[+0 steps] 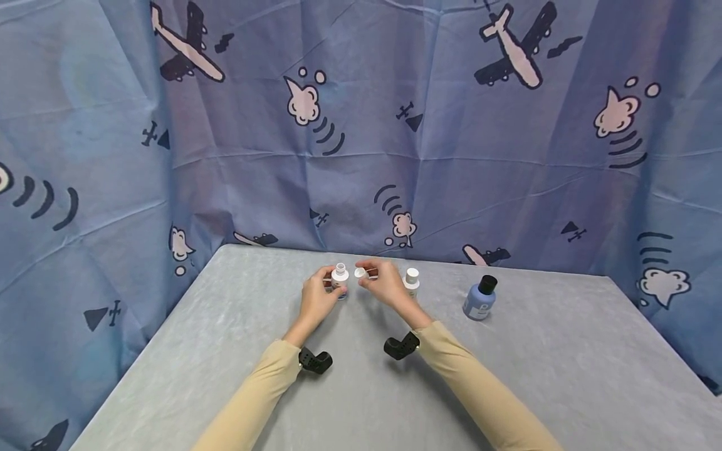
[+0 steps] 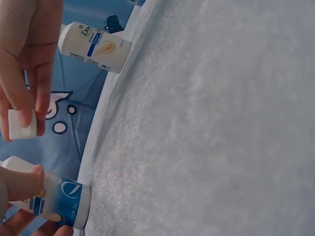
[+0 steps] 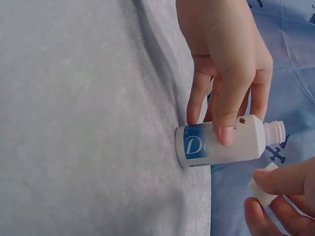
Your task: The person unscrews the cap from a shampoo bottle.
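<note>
- One small white bottle [image 1: 340, 280] with a blue band at its base stood upright on the grey table [image 1: 366, 388], toward the far edge and left of the middle; its threaded neck was bare.
- The left hand [image 1: 316, 299] gripped that bottle, thumb and fingers curled round its body, as the right wrist view showed plainly.
- The white cap [image 1: 360, 273] was off the bottle and just beside its neck, pinched between the thumb and fingertips of the right hand [image 1: 386, 285].
- Both hands sat close together, the cap apart from the neck by a small gap.
- Just to the right of the right hand stood a second white bottle [image 1: 412, 282], upright with its white cap on.
- Farther right, well apart from the hands, stood a blue bottle [image 1: 479, 299] with a black cap.
- Tan sleeves [image 1: 265, 388] covered both forearms, each with a black wrist mount [image 1: 314, 360].
- Behind the table hung a blue curtain [image 1: 361, 125] printed with aeroplanes and clouds.
</note>
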`<action>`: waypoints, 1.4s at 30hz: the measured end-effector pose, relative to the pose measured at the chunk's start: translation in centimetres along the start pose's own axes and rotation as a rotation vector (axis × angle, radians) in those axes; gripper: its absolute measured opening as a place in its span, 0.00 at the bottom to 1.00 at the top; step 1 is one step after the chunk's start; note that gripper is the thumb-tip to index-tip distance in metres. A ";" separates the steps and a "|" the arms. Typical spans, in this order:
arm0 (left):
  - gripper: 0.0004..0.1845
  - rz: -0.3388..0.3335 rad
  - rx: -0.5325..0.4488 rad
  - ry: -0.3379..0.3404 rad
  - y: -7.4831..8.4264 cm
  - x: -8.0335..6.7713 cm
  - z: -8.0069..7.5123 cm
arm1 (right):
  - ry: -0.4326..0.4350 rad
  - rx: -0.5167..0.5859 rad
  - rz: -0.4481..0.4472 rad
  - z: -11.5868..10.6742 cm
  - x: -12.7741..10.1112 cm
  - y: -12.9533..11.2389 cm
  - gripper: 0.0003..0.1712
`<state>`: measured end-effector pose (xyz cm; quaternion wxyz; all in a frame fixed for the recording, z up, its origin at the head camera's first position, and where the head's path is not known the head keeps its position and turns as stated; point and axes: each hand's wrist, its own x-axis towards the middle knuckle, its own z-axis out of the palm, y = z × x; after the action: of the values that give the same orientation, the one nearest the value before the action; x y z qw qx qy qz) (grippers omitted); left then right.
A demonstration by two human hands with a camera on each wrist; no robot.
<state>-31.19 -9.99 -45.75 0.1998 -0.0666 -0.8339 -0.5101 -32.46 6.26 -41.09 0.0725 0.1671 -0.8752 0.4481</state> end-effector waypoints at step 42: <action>0.27 -0.195 -0.106 -0.104 1.2 -1.7 -1.1 | -0.181 -0.058 0.060 2.0 -0.4 3.1 0.17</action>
<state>-28.98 -10.24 -45.02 0.1020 -0.0218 -0.8176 -0.5662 -33.14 6.45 -44.73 -0.0156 0.1786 -0.8955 0.4074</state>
